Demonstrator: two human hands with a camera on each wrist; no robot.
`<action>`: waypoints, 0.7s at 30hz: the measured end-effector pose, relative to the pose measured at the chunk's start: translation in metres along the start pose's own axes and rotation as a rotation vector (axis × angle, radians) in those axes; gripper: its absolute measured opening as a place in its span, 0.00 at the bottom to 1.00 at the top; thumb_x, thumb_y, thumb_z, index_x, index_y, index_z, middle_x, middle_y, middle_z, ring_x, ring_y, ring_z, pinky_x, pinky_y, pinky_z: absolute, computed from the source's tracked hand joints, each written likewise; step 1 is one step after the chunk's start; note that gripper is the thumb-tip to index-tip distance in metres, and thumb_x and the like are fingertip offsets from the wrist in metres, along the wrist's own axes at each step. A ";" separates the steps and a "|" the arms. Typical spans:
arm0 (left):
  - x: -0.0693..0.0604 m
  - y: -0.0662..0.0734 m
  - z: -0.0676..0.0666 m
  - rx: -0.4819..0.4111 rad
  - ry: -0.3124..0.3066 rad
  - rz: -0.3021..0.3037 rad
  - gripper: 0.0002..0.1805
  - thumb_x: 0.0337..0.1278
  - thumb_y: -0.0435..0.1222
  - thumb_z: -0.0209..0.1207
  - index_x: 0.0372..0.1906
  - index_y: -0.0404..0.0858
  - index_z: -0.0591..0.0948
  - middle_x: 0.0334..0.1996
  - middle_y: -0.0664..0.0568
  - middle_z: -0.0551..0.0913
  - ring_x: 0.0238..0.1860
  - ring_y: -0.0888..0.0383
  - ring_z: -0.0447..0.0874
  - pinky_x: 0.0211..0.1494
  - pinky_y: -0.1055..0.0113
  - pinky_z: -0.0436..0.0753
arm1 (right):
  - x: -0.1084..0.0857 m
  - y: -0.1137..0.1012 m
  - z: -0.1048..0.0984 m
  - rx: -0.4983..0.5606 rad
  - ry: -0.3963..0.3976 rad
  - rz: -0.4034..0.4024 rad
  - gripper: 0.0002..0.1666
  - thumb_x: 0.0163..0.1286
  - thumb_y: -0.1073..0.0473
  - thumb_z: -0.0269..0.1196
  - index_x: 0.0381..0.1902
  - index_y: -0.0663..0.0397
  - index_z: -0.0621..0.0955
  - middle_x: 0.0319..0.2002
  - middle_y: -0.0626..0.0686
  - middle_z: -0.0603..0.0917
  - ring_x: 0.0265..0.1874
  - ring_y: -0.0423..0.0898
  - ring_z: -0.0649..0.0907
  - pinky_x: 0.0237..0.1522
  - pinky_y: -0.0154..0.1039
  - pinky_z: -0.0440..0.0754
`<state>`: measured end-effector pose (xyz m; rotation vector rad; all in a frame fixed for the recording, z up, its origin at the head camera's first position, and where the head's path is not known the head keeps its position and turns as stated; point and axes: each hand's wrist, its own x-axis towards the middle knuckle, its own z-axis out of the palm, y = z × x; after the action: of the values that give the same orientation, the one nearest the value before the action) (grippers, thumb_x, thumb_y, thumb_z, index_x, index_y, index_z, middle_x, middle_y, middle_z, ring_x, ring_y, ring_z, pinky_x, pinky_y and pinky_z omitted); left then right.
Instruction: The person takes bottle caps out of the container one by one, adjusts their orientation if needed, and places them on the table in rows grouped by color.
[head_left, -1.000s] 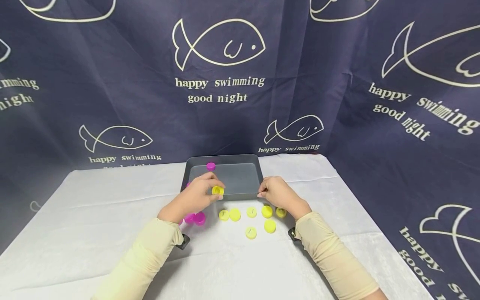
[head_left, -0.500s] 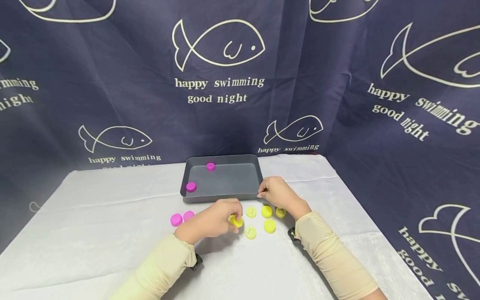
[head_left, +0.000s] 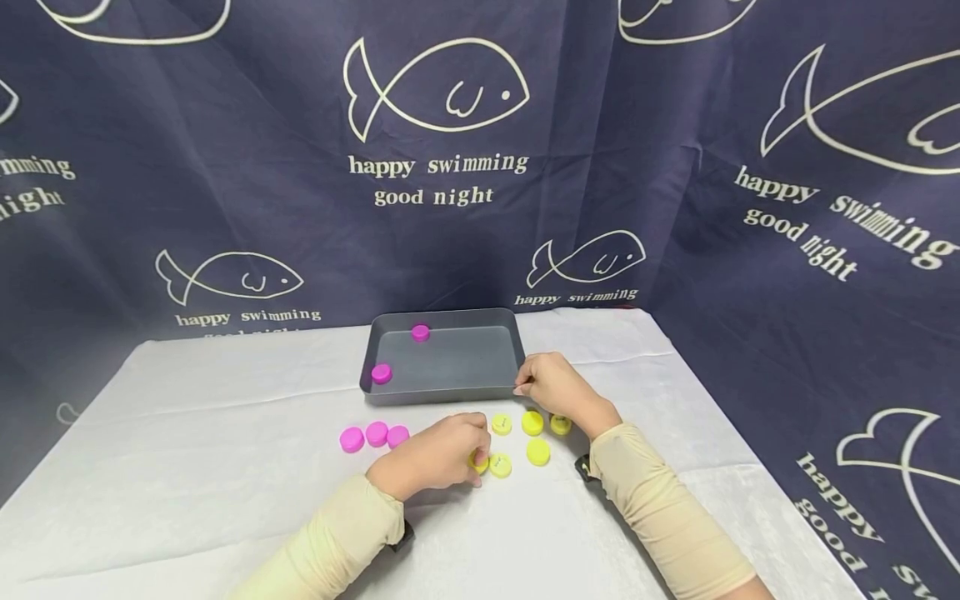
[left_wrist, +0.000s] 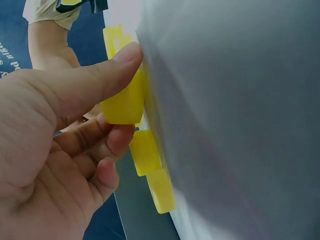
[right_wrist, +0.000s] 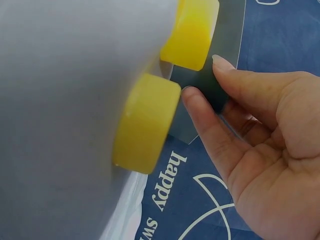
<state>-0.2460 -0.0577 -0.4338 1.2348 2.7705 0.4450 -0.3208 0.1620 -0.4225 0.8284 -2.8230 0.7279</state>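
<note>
In the head view, my left hand (head_left: 442, 454) pinches a yellow bottle cap (left_wrist: 122, 107) between thumb and fingers, low at the table, beside another yellow cap (head_left: 500, 465). The hand may hide more caps behind it. My right hand (head_left: 558, 387) grips the front right corner of a dark grey tray (head_left: 442, 396) with thumb and fingertips. Two magenta caps lie in the tray, one at the back (head_left: 420, 333) and one at the front left (head_left: 382, 374). Near the right hand, a yellow cap (right_wrist: 147, 125) shows large in the right wrist view.
Several yellow caps (head_left: 532, 422) lie on the white cloth in front of the tray, towards the right. Left of my left hand is a short row of magenta caps (head_left: 377, 433). A dark blue fish-print curtain (head_left: 450, 250) hangs behind the table and at its sides.
My left hand has come from over the tray's front edge, carrying a yellow cap down and right to the table beside the other yellow ones. The right hand and tray stay put.
</note>
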 end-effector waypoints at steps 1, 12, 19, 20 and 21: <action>-0.001 0.000 0.000 0.001 0.001 0.001 0.18 0.38 0.37 0.79 0.20 0.49 0.76 0.28 0.64 0.68 0.32 0.68 0.71 0.45 0.76 0.78 | 0.000 0.000 0.000 0.000 -0.003 0.002 0.03 0.60 0.66 0.72 0.26 0.55 0.88 0.28 0.46 0.85 0.33 0.45 0.84 0.44 0.43 0.85; -0.004 -0.001 0.001 0.012 0.043 0.036 0.16 0.41 0.36 0.78 0.19 0.47 0.79 0.28 0.64 0.70 0.31 0.69 0.72 0.43 0.76 0.78 | 0.000 0.001 0.002 0.005 -0.008 0.021 0.04 0.60 0.66 0.72 0.27 0.54 0.88 0.28 0.45 0.84 0.32 0.43 0.83 0.43 0.42 0.85; -0.005 0.000 -0.002 0.069 0.061 0.038 0.15 0.40 0.37 0.78 0.19 0.48 0.79 0.26 0.65 0.70 0.31 0.69 0.73 0.45 0.74 0.79 | 0.001 0.005 0.003 0.008 0.005 0.006 0.03 0.59 0.66 0.72 0.27 0.55 0.88 0.26 0.45 0.84 0.31 0.43 0.83 0.43 0.42 0.85; -0.005 0.000 -0.002 0.081 0.064 0.042 0.14 0.40 0.38 0.78 0.19 0.48 0.80 0.27 0.66 0.71 0.31 0.69 0.73 0.46 0.73 0.79 | 0.001 0.005 0.004 0.008 0.007 0.005 0.03 0.59 0.66 0.72 0.27 0.55 0.88 0.26 0.45 0.84 0.31 0.43 0.83 0.43 0.42 0.85; -0.005 -0.001 -0.003 0.090 0.069 0.043 0.14 0.40 0.39 0.78 0.19 0.49 0.80 0.27 0.66 0.71 0.31 0.69 0.73 0.45 0.72 0.79 | 0.001 0.006 0.004 0.008 0.007 0.005 0.03 0.59 0.66 0.72 0.27 0.55 0.88 0.26 0.45 0.84 0.31 0.43 0.83 0.42 0.42 0.85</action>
<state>-0.2441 -0.0629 -0.4316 1.3258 2.8556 0.3769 -0.3249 0.1638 -0.4277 0.8180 -2.8188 0.7416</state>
